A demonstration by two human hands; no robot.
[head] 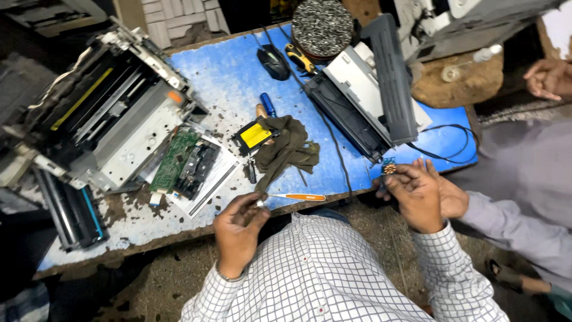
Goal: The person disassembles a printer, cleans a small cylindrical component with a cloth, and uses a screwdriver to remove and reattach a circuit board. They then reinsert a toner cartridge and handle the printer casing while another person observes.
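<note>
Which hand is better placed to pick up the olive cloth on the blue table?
Left, probably. The left hand sits just below the olive cloth, holding only a slim orange-handled tool. The right hand is farther off, gripping a small part.

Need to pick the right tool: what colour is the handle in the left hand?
Orange handle, head view.

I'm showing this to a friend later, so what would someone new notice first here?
Probably the stripped printer at the left of the blue table, its insides bare. Next, the person's hands at the near edge: the left hand grips an orange-handled brush, the right hand pinches a small coppery part. Another person's hand touches that right hand.
</note>
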